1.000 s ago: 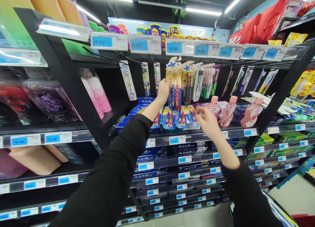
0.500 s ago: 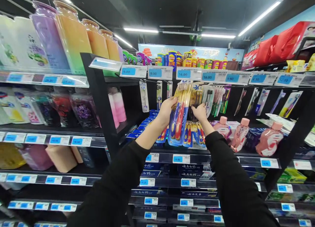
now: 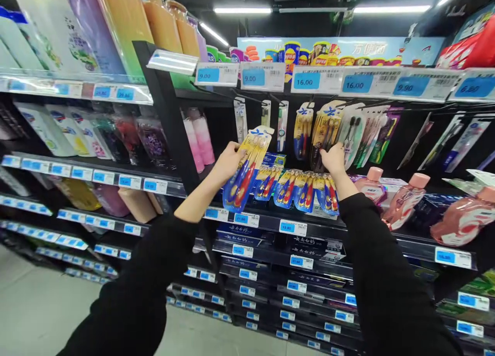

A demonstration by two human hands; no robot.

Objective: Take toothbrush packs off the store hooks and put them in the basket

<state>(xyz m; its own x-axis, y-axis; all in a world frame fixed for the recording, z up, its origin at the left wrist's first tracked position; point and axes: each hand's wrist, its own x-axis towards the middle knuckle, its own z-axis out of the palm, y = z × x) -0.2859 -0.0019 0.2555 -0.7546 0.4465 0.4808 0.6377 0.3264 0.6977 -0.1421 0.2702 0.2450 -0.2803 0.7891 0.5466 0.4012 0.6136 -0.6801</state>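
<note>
My left hand (image 3: 228, 165) pinches the edge of a toothbrush pack (image 3: 247, 173), gold at the top with red and blue handles below. The pack tilts in front of the shelf, off the hooks. My right hand (image 3: 333, 158) has its thumb and fingers closed at the lower right of the dark gold toothbrush packs (image 3: 328, 124), which hang on a hook. Just left of these hangs a similar red-and-blue pack (image 3: 302, 132). Several more such packs (image 3: 288, 188) stand in a row on the shelf beneath. Part of my right fingers is hidden by the packaging.
Other toothbrushes (image 3: 381, 137) hang to the right. Pink mouthwash bottles (image 3: 408, 199) stand below them. A black upright post (image 3: 170, 114) divides this bay from bottles on the left. Price tags (image 3: 266, 77) line the rail above the hooks.
My left hand has moved left and slightly down with its toothbrush pack, away from the hanging packs. My right hand stays at the dark gold packs. The view has tilted down.
</note>
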